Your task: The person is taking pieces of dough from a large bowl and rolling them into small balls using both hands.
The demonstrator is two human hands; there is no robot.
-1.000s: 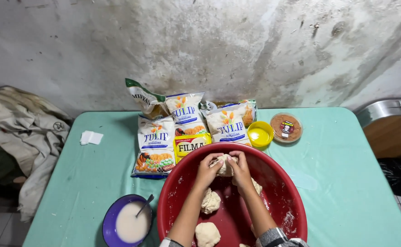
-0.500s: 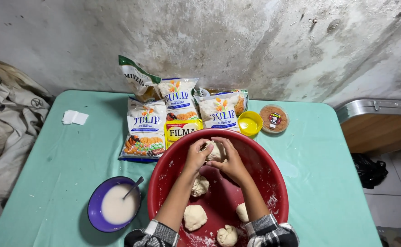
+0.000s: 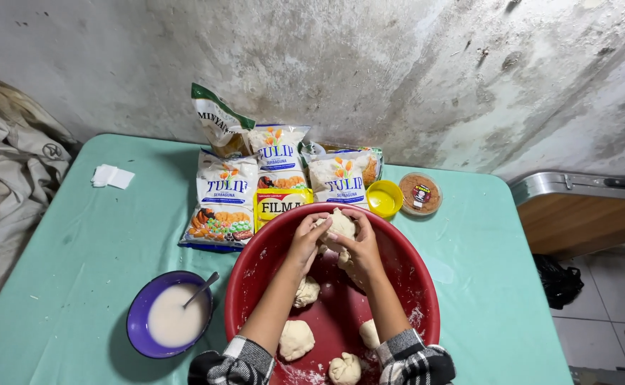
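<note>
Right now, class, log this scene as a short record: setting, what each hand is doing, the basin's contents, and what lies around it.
Setting: green table against a stained wall
Left hand: gripping a dough lump
Right hand: gripping the same lump from the other side
Red basin: holds several shaped dough balls
Front left: purple bowl of white liquid with a spoon
Behind basin: flour bags, yellow lid, small tub
Far left: folded white paper
</note>
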